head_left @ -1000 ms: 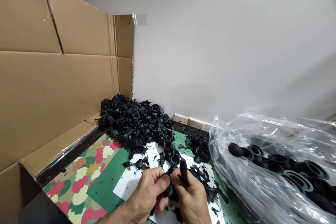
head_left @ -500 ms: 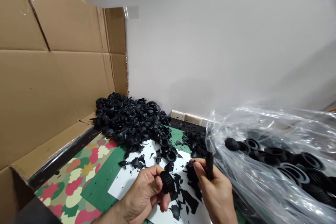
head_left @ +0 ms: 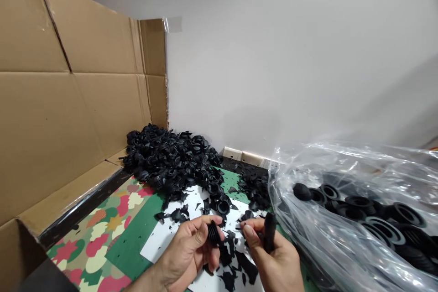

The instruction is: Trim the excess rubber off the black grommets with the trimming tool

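A small black ribbed rubber bellows (head_left: 213, 233) is pinched between the thumb and fingers of my left hand (head_left: 188, 253), its ridges seen nearly edge-on. To its right, my right hand (head_left: 280, 260) is closed around a tool with a thick black handle (head_left: 269, 232); the tool's working end cannot be made out. My right thumb and forefinger are close together near the bellows, apart from it. Beneath both hands, torn black rubber scraps (head_left: 244, 262) lie on a white sheet (head_left: 155, 242).
A large heap of black ribbed pieces (head_left: 171, 157) lies against the cardboard wall (head_left: 102, 114) at the back left. Farther right is a smaller scrap pile (head_left: 255, 187). A clear plastic bag (head_left: 290, 219) with black rubber bellows (head_left: 407, 214) stands at the right. Behind rises a pale wall (head_left: 290, 54).
My right hand has moved left, closer to my left hand. The bellows has turned in my left fingers so its ridges show more from the side. The view has tilted slightly upward.
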`<state>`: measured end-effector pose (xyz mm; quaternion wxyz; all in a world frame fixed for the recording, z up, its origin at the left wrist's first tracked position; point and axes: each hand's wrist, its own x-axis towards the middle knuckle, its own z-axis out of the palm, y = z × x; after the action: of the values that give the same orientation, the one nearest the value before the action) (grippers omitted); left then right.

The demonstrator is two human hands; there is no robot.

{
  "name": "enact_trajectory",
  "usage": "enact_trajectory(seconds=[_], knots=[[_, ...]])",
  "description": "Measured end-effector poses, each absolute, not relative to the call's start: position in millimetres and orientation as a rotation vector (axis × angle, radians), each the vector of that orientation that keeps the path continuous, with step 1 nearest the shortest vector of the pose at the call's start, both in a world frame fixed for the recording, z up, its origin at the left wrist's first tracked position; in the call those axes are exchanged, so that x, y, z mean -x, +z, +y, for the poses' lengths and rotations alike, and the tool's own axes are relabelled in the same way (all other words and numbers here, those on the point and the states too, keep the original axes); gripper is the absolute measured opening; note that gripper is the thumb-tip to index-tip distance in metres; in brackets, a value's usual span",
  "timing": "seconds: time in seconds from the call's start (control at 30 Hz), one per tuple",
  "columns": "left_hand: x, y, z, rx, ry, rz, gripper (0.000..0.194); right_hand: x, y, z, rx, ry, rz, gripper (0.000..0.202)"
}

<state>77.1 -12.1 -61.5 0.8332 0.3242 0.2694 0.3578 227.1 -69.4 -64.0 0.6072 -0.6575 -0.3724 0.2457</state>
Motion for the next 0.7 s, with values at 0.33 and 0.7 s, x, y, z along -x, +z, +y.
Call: enact_trajectory(seconds=[0.33, 0.7], knots=[[-72.3, -55.4, -8.6, -0.599, 0.838, 0.520, 0.025, -222.6, -63.3, -69.5, 1.460, 0.578, -0.967, 0.027], [-74.9, -59.9, -9.8, -0.585, 0.800, 0.542, 0.018, -219.5, -64.8, -70.5, 1.504, 0.531, -0.827, 0.022]])
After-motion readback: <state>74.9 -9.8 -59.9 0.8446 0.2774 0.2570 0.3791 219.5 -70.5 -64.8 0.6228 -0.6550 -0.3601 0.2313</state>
